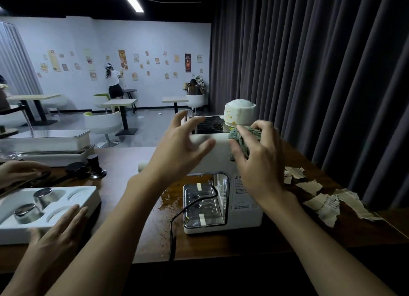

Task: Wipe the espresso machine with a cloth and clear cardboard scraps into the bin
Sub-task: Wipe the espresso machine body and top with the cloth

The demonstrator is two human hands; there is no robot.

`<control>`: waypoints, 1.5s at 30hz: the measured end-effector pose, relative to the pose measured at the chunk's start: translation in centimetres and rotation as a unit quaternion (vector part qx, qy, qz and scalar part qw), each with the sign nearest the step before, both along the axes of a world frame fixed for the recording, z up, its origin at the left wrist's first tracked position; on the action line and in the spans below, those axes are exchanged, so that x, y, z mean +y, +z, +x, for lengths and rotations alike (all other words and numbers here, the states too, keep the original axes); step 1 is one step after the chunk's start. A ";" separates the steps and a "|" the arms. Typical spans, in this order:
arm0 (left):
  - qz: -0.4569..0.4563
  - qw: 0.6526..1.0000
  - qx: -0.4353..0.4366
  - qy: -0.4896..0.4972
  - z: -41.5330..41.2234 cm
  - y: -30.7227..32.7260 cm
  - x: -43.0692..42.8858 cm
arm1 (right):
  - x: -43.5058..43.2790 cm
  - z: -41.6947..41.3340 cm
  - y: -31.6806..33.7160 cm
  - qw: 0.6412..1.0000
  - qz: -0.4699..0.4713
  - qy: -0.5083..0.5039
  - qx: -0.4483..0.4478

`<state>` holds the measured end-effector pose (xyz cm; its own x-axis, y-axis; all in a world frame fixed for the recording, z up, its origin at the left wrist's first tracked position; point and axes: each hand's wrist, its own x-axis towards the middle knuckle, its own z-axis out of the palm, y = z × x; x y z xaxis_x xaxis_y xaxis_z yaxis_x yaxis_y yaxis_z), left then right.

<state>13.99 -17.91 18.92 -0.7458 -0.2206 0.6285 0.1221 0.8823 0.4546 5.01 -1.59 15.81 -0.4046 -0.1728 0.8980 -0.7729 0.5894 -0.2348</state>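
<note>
Two hands over the white espresso machine at frame centre. Left hand loose, fingers spread, grasping nothing, just above the machine's top. Right hand curled round a grey-green cloth, against the top's right edge. Torn cardboard scraps on the brown counter, right of frame, beside the machine.

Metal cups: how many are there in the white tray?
2. One metal cup lies in a hollow of the white tray at the left; the second cup lies just nearer. No others show.
</note>
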 end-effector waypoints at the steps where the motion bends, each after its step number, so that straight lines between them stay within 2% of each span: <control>1: -0.004 1.000 -0.003 0.010 -0.4 -0.2 0.5 | 0.3 -0.2 0.1 1.000 -0.007 0.000 0.001; 5: 0.036 0.998 0.042 0.021 -1.4 -1.2 1.1 | 1.6 -0.6 0.2 0.999 -0.029 0.031 -0.008; 10: 0.040 0.997 0.063 0.006 -1.6 -1.3 0.5 | 3.3 -2.1 0.7 0.994 0.013 0.098 0.038; 14: 0.022 0.999 0.032 0.008 -1.4 -0.8 0.3 | 5.0 -3.6 -0.3 0.995 -0.056 0.082 0.024; 17: 0.000 0.999 0.012 0.038 -1.1 -0.7 0.9 | 5.1 -3.3 -1.8 0.996 -0.045 0.080 0.022; 21: -0.059 0.995 0.031 0.073 -0.9 -1.0 1.7 | 4.9 -3.0 -3.1 0.994 -0.056 0.088 0.023; 26: -0.018 0.998 0.044 0.047 -1.2 -1.6 1.4 | 4.7 -2.4 -4.7 0.993 -0.091 0.072 0.025; 32: -0.028 0.997 0.045 0.053 -1.4 -1.9 1.3 | 4.2 -1.0 -7.4 0.990 -0.129 0.056 -0.022; 37: -0.033 0.997 0.051 0.052 -1.4 -1.9 1.4 | 2.7 0.1 -9.2 0.994 -0.096 0.043 -0.029; 42: -0.037 0.997 0.055 0.050 -1.4 -2.0 1.3 | 0.3 1.3 -9.9 0.997 -0.004 0.074 -0.003; 45: -0.045 0.996 0.057 0.043 -1.3 -2.1 1.0 | -0.6 1.3 -9.4 0.997 -0.008 0.074 0.014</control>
